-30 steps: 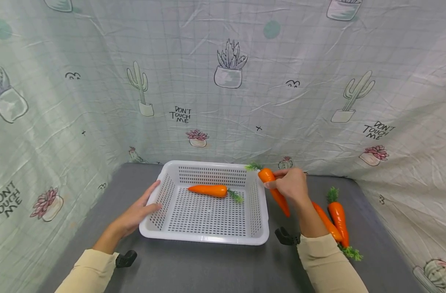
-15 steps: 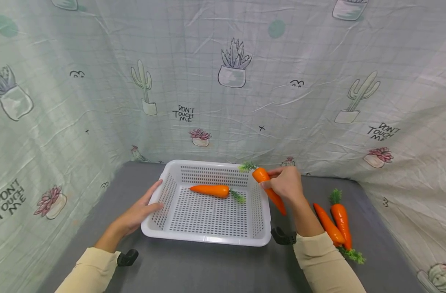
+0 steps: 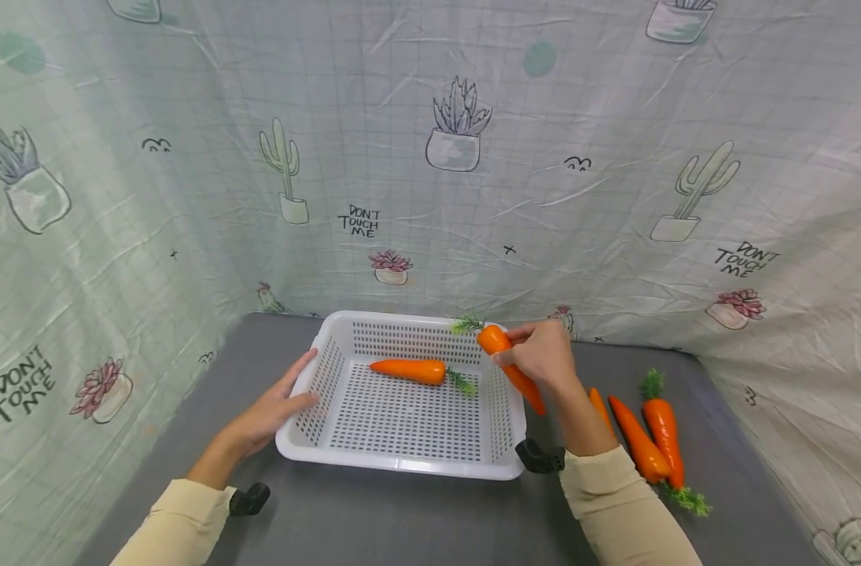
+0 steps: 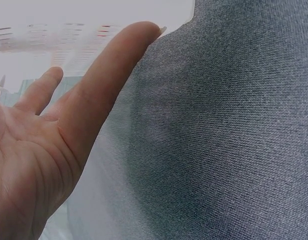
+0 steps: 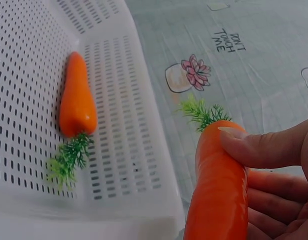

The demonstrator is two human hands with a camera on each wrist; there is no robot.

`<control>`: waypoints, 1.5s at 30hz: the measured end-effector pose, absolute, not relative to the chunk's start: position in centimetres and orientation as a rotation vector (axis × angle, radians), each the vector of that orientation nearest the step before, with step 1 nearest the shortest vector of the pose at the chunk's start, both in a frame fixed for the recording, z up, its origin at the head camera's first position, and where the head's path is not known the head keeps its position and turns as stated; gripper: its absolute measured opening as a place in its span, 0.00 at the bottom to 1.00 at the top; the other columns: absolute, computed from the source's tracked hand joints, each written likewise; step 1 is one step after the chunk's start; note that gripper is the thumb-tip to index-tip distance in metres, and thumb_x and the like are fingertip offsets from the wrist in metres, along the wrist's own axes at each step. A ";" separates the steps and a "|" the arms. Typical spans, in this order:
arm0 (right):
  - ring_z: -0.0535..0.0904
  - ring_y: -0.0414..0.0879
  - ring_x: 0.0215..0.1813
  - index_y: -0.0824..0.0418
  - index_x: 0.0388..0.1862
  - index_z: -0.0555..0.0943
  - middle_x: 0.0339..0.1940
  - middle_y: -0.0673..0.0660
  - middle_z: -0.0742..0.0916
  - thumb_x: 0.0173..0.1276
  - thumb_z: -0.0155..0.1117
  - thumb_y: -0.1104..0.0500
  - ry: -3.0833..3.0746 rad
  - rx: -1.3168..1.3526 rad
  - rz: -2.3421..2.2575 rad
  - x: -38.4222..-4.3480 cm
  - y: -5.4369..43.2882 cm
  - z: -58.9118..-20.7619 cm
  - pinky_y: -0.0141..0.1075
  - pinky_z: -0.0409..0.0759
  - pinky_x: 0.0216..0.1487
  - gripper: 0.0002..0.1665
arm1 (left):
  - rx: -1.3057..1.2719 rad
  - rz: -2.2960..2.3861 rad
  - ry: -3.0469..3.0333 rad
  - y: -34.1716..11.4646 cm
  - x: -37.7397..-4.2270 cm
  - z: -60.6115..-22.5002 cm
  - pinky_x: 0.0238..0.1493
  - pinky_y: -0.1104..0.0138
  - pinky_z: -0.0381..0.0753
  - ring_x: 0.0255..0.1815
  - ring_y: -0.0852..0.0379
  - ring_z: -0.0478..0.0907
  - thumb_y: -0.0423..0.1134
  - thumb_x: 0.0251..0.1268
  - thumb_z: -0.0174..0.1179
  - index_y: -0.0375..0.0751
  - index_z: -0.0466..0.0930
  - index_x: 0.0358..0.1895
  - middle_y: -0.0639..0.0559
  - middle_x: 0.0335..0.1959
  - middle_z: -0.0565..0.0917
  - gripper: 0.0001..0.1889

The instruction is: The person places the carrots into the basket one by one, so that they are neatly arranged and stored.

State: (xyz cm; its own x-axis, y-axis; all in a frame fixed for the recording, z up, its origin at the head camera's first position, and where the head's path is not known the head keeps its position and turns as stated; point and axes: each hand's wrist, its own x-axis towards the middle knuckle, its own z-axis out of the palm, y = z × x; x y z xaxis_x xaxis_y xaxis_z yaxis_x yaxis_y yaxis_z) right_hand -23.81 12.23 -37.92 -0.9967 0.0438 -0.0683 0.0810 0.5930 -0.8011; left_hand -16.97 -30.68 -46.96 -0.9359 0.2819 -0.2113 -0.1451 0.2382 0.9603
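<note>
My right hand (image 3: 546, 354) pinches an orange carrot (image 5: 218, 190) with a green leafy top, thumb near the crown and fingers behind. In the head view this carrot slants over the right rim of a white perforated basket (image 3: 402, 465), leafy end toward the back and tip toward the front. At the basket's left side my left hand (image 3: 267, 413) holds the rim, the thumb lying over it and the fingers along the outer wall. Inside the basket, toward the back, lies another carrot (image 3: 409, 371), its leaves pointing right.
Several more carrots (image 3: 661, 432) lie on the grey table (image 3: 472, 519) at the right, one partly hidden by the right forearm. A white curtain (image 3: 373, 126) printed with cacti rises behind the table and along both sides.
My right hand has moved left with its carrot, from beside the basket to over its right rim. Another carrot on the table has come into view beside the right forearm. The left hand keeps its hold.
</note>
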 end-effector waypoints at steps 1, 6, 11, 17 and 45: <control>0.89 0.61 0.48 0.65 0.51 0.89 0.51 0.67 0.91 0.54 0.84 0.61 2.768 0.099 -1.393 -23.8 12.1 -37.9 0.49 0.89 0.46 0.25 | 0.126 1.744 2.178 -30.7 -17.0 -47.0 0.51 0.45 0.86 0.72 0.26 0.71 0.38 0.80 0.52 0.66 0.29 0.86 0.30 0.85 0.46 0.46; 0.89 0.61 0.48 0.64 0.50 0.90 0.51 0.67 0.91 0.54 0.83 0.62 2.763 0.076 -1.404 -24.0 11.5 -38.0 0.49 0.89 0.47 0.23 | 0.127 1.751 2.168 -30.7 -17.0 -47.1 0.52 0.45 0.86 0.72 0.26 0.71 0.38 0.81 0.53 0.65 0.29 0.86 0.30 0.85 0.46 0.46; 0.89 0.60 0.47 0.64 0.49 0.90 0.50 0.66 0.91 0.54 0.83 0.63 2.773 0.078 -1.402 -24.1 10.9 -38.0 0.49 0.89 0.47 0.22 | 0.142 1.758 2.161 -30.7 -17.1 -47.3 0.52 0.44 0.86 0.71 0.25 0.72 0.38 0.81 0.52 0.65 0.29 0.86 0.30 0.85 0.46 0.46; 0.89 0.59 0.48 0.63 0.47 0.91 0.50 0.65 0.91 0.53 0.83 0.64 2.749 0.062 -1.407 -24.3 10.0 -37.9 0.49 0.89 0.47 0.21 | 0.142 1.754 2.176 -30.8 -17.1 -47.4 0.51 0.44 0.86 0.72 0.24 0.71 0.39 0.81 0.53 0.66 0.30 0.86 0.30 0.85 0.46 0.46; 0.88 0.56 0.43 0.62 0.46 0.91 0.47 0.62 0.91 0.48 0.87 0.65 2.717 -0.047 -1.381 -25.4 6.3 -38.5 0.44 0.89 0.43 0.23 | 0.138 1.751 2.169 -30.9 -17.2 -47.3 0.51 0.44 0.86 0.70 0.26 0.73 0.39 0.81 0.53 0.66 0.30 0.86 0.31 0.85 0.47 0.45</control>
